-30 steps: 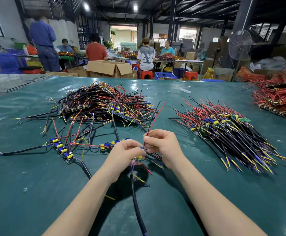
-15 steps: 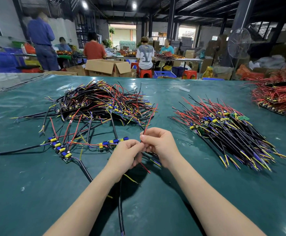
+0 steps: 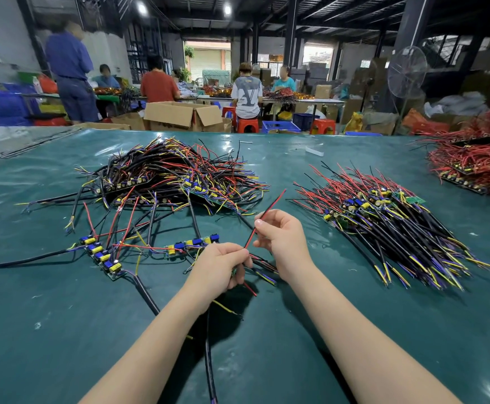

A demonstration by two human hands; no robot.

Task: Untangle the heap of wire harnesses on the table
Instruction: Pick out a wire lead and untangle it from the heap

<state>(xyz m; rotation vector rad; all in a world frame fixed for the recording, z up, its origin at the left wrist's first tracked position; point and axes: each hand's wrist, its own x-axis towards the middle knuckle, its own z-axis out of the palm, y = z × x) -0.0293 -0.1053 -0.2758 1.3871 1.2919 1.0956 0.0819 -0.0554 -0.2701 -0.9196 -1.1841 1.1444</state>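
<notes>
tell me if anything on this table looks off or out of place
Only the expected mess: the tangled heap at left sprawls, unlike the aligned pile at right. A small white scrap lies loose at the far side of the table. No damage shows.

Single head-worn wide-angle view — forward and down, close over the table [image 3: 63, 316]

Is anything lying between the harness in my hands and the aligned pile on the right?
Nothing visible. The left hand and right hand pinch the harness by its red wire; only bare table separates them from the right pile.
</notes>
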